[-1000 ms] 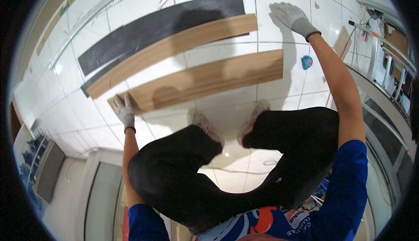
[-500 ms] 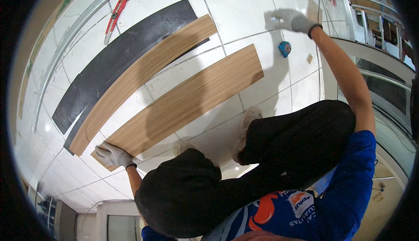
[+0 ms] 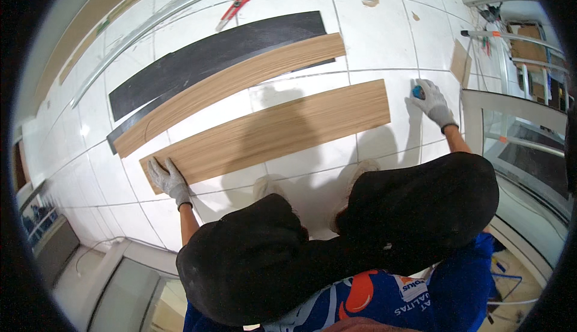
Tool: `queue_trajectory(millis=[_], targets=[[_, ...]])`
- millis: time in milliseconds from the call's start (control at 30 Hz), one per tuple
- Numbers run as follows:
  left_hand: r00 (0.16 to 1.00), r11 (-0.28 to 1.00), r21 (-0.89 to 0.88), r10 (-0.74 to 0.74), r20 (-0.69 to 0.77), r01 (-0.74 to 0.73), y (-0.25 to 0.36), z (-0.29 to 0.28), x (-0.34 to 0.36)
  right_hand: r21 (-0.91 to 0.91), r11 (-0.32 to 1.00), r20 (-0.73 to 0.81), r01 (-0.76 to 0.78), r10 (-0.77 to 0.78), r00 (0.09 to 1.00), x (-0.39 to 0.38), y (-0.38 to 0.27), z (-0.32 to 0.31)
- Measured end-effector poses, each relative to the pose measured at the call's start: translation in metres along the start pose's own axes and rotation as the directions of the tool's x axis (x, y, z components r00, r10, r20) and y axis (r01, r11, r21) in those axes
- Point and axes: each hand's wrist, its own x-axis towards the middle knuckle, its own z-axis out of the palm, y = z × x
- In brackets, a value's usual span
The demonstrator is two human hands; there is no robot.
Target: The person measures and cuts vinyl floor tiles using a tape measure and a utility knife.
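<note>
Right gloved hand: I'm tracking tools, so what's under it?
At the edge of the right gloved hand, part of a blue tape measure shows. The hand hides the rest of it and anything beneath the palm.

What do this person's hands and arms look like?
The left hand and right hand wear pale grey, fabric-looking gloves with narrow dark bands at the wrists. The visible forearms are uncovered. The shirt is blue with red and white print; its sleeve ends are hidden.

The blue tape measure (image 3: 418,92) is partly hidden — right hand (image 3: 434,103) over it.
</note>
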Motion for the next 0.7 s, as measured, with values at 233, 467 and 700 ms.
queue_trajectory(millis=[233,467,700], targets=[[0.943,0.96,0.071,-0.249,-0.222,0.271,-0.073,-0.008,-0.017,-0.105,0.986,-0.259,-0.132,0.101,0.961,-0.038,-0.029,0.068],[0.863,0.906,0.044,-0.386,-0.326,0.422,-0.024,-0.006,-0.014,0.053,0.994,-0.14,-0.098,0.104,0.985,-0.033,-0.121,0.093],[0.829,0.849,-0.09,-0.527,-0.187,0.52,-0.05,-0.026,0.012,0.675,0.708,-0.035,-0.207,0.311,0.95,-0.001,-0.069,0.118]])
